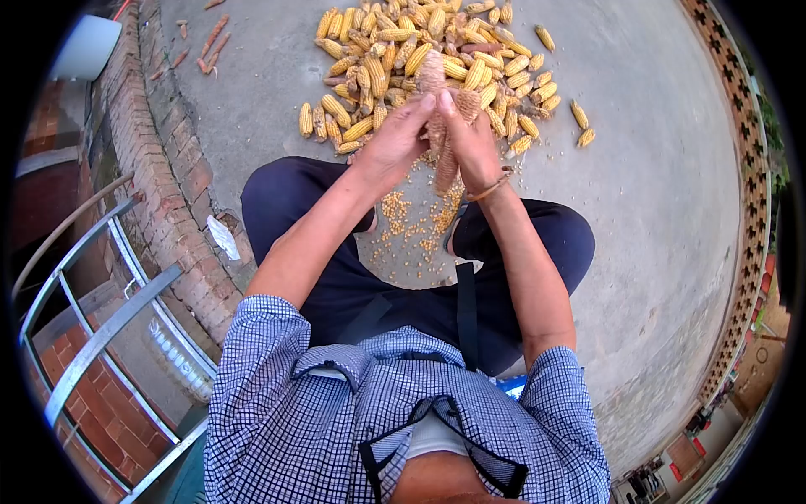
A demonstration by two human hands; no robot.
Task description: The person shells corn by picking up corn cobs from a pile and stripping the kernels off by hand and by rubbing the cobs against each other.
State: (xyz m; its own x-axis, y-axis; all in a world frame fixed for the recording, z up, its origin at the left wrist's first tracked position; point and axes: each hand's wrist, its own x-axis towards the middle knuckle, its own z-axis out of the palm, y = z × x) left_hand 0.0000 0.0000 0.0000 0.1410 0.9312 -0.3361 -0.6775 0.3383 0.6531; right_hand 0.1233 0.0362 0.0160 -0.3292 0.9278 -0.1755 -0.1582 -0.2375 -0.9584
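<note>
My left hand (396, 144) and my right hand (472, 149) come together in front of the corn pile, both closed around bare, pinkish-brown corn cobs. One corn cob (432, 74) points up away from me past my thumbs. Another stripped cob (446, 172) sticks out below, between my palms, and a rough cob end (468, 104) shows by my right fingers. How the cobs cross inside my grip is partly hidden. Just beyond lies a heap of yellow ears of corn (378, 77). Loose kernels (395, 210) are scattered on the ground between my feet.
Concrete ground (655, 218) surrounds me. To the left are a brick edging (180, 202), a crumpled white wrapper (222, 238), a metal railing (101, 336) and a white bucket (88, 46). Several stripped cobs (214, 42) lie far left. A patterned brick wall (751, 168) curves along the right.
</note>
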